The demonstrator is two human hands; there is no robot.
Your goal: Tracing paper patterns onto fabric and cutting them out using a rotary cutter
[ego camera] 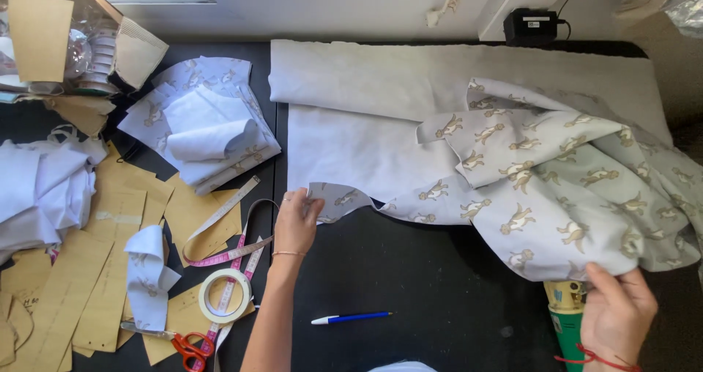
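Soft printed cotton is what both hands are busy with. Nearest the camera, the right hand [619, 317] pinches the lower edge of the grey animal-print fabric [542, 189], its fingers [604, 275] closed on a fold just above a green and yellow tool [566, 315] that stands at the front of the black desk [425, 277]; whether the hand also touches the tool cannot be told. A blue and white pen [350, 317] lies loose on the bare desk between the two arms. To the left sit a roll of tape [224, 296], red-handled scissors [187, 345] and a pink measuring tape [234, 253], spread over brown paper pattern pieces [110, 269].

Further up, the left hand [296, 222] grips the far left corner of the same fabric, fingers closed on its edge. The cloth lies stretched between the two hands, bunched and heaped toward the right side of the desk. It looks light, limp and prone to creasing, so it would likely handle best held by corners and edges, as it is now, rather than from the middle.

Beyond it, a plain white cloth [351, 123] lies flat under the print. Cut pieces of the same print [201, 123] are stacked further left, beside a cardboard box [66, 42].
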